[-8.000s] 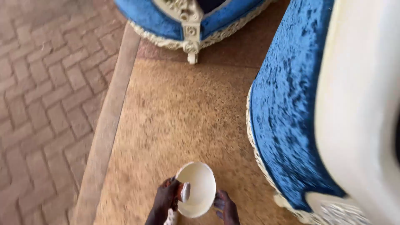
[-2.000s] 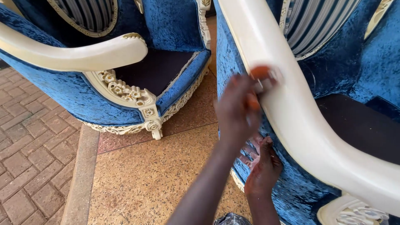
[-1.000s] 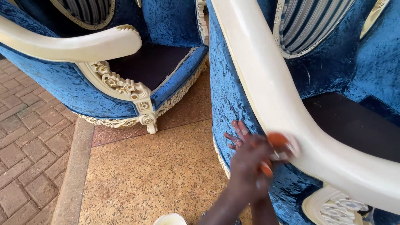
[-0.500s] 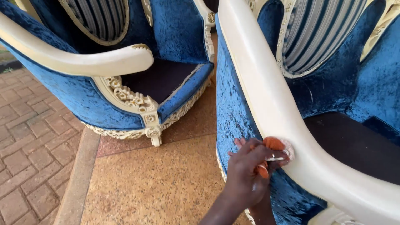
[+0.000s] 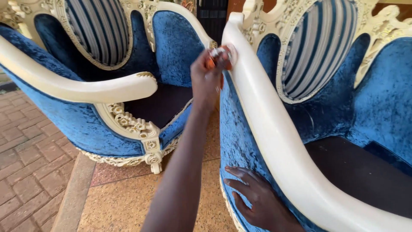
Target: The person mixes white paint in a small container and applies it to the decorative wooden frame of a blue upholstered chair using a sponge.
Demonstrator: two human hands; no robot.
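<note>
1. A big blue velvet armchair [image 5: 369, 107] fills the right side. It has a striped blue and white back and a dark seat.
2. Its long cream armrest [image 5: 274, 133] runs from the top middle down to the bottom right corner. It looks smooth and shiny.
3. A second blue armchair [image 5: 86, 116] of the same kind stands on the left, near the first one. It has a cream armrest too, and carved cream trim low on its front.
4. The floor [image 5: 111, 202] under the chairs is speckled tan, with red brick paving on the far left.
5. The right hand [image 5: 208, 79] reaches up and away to the top end of the right chair's armrest. Its fingers are closed around a small orange sponge [image 5: 221, 58].
6. The orange sponge is pressed against the cream armrest, close to where it meets the chair back.
7. The left hand [image 5: 253, 199] lies flat on the blue velvet side of the same chair, low down, just under the armrest. Its fingers are spread out and hold nothing.
</note>
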